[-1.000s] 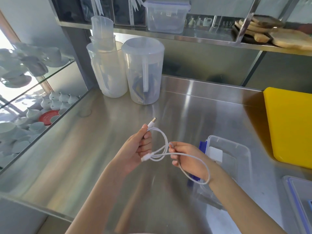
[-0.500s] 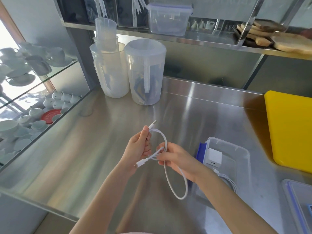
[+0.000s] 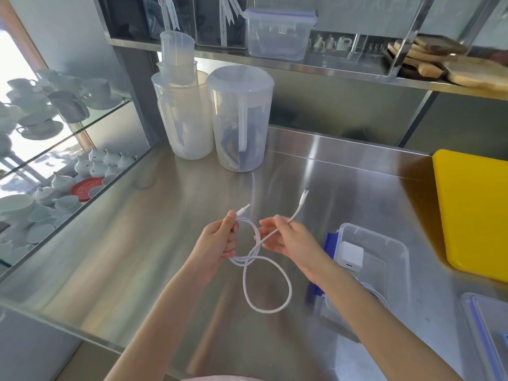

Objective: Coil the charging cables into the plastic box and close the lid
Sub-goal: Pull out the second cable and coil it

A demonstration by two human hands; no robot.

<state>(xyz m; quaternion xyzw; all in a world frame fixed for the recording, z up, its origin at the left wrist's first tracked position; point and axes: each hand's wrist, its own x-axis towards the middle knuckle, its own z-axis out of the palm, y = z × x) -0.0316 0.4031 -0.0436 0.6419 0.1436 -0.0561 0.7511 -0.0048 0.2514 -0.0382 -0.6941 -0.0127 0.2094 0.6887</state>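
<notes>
A white charging cable (image 3: 270,287) hangs between my hands above the steel counter, with one loop drooping below them. My left hand (image 3: 218,240) pinches it just behind one plug, which sticks up past the thumb. My right hand (image 3: 288,239) holds the cable near its other end, whose plug points up and to the right. The clear plastic box (image 3: 395,248) with blue clips stands open to the right of my right wrist, holding a white charger block (image 3: 350,255) and a coiled white cable partly hidden by my forearm. Its lid (image 3: 486,325) lies at the lower right edge.
Two tall translucent jugs (image 3: 239,116) stand at the back of the steel counter (image 3: 137,243). A yellow cutting board (image 3: 472,210) lies at the right. A lidded container (image 3: 279,31) and wooden boards sit on the shelf above. Glass shelves of white crockery (image 3: 63,100) run along the left.
My right hand has slid along the cable to its far end and lifted that plug up and right. The hanging loop has shifted and crossed into a figure of eight below my hands.
</notes>
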